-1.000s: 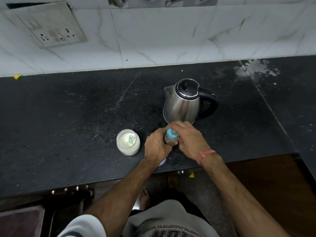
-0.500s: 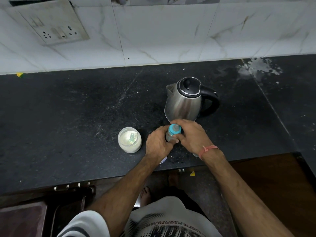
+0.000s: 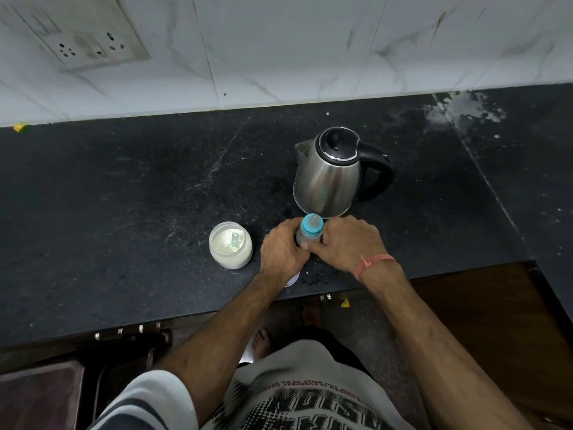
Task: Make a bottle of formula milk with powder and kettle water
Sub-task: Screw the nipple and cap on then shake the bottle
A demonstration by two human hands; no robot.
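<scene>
Teal-capped bottle gripped by my left hand and right hand, kettle at twelve o'clock; I'd steady the base while untwisting.

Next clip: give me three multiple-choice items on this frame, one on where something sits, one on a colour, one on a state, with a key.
1. Where does the powder jar stand relative to the baby bottle?
A. To its left on the counter
B. Behind the kettle
C. On the floor

2. What colour is the bottle's collar?
A. Red
B. Blue
C. Yellow

3. What state is the kettle lid in?
A. Removed
B. Flipped open
C. Closed

Key: 1 A, the jar stands on the counter left of the left hand; 2 B, a blue ring sits under the teat; 3 C, the black lid lies flat on the steel body. The right hand also holds the bottle.
</scene>
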